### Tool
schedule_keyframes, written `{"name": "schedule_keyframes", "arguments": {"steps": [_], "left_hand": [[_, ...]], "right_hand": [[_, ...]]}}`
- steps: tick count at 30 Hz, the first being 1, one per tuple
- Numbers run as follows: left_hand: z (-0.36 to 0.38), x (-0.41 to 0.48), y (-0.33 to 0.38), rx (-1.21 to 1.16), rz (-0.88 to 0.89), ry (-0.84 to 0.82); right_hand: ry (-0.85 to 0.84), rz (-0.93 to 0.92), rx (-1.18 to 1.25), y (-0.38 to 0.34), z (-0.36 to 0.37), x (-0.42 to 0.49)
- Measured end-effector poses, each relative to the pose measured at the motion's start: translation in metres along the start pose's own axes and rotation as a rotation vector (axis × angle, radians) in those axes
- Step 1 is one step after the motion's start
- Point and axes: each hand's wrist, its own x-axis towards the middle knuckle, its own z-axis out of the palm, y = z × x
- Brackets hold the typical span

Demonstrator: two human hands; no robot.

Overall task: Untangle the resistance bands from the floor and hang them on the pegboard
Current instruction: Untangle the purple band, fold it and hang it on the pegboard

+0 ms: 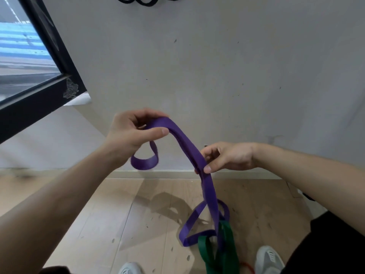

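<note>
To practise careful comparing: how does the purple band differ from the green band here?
The purple band is raised and held by the left hand and right hand; the green band sits low by the shoes, with no hand on it. The purple band shows several loops; the green band runs out of frame. Both are flat straps, tangled together.

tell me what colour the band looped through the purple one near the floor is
Green, seen in the head view, the only view.
</note>
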Motion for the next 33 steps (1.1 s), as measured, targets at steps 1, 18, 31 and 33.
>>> {"name": "schedule_keyframes", "arguments": {"steps": [1, 18, 31, 33], "left_hand": [[-0.004, 0.000, -0.001, -0.004, 0.000, 0.014], [0.025, -0.003, -0.011, 0.012, -0.194, -0.228], [0.041, 0.006, 0.000, -0.022, -0.064, -0.065], [0.033, 0.009, 0.000, -0.059, -0.061, -0.011]], "right_hand": [[0.025, 0.017, 0.006, 0.001, -0.002, -0.002], [0.342, -0.282, 0.138, -0.054, -0.002, -0.028], [0.210, -0.054, 0.020, -0.028, 0.002, -0.021], [0.197, 0.003, 0.025, -0.020, 0.001, -0.019]]}}
